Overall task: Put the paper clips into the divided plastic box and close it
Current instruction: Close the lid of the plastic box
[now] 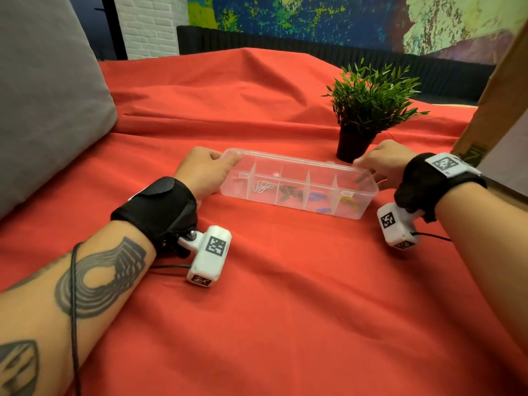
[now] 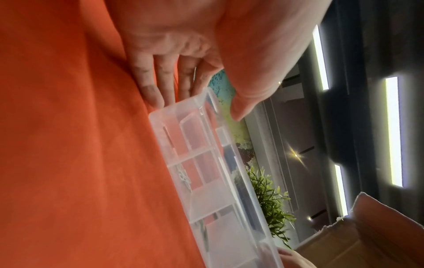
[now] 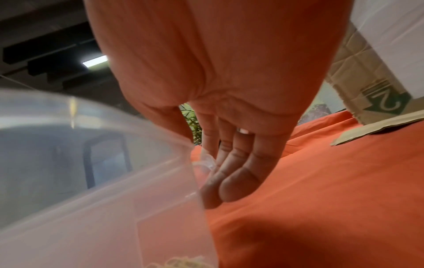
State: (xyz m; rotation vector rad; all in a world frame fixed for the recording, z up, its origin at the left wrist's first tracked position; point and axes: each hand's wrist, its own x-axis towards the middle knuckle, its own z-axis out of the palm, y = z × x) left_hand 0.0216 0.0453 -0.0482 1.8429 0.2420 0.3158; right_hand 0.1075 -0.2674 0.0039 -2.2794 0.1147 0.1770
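Note:
A clear divided plastic box (image 1: 297,195) lies on the red cloth. In its compartments I see silver (image 1: 263,186), green (image 1: 290,192), blue (image 1: 318,197) and yellow paper clips (image 1: 350,202). The clear lid (image 1: 285,164) is tilted over the box, hinged along the far side and raised at the near side. My left hand (image 1: 225,161) pinches the lid's left end, thumb on top. My right hand (image 1: 365,164) pinches the lid's right end. The left wrist view shows the left hand (image 2: 197,101) at the box (image 2: 206,181) end. In the right wrist view the right hand (image 3: 201,163) lies beside the box wall (image 3: 114,208).
A small green plant in a black pot (image 1: 368,110) stands just behind the box's right end. A cardboard box (image 1: 485,95) rises at the right, a grey cushion (image 1: 43,95) at the left. Red cloth (image 1: 285,295) spreads in front of the box.

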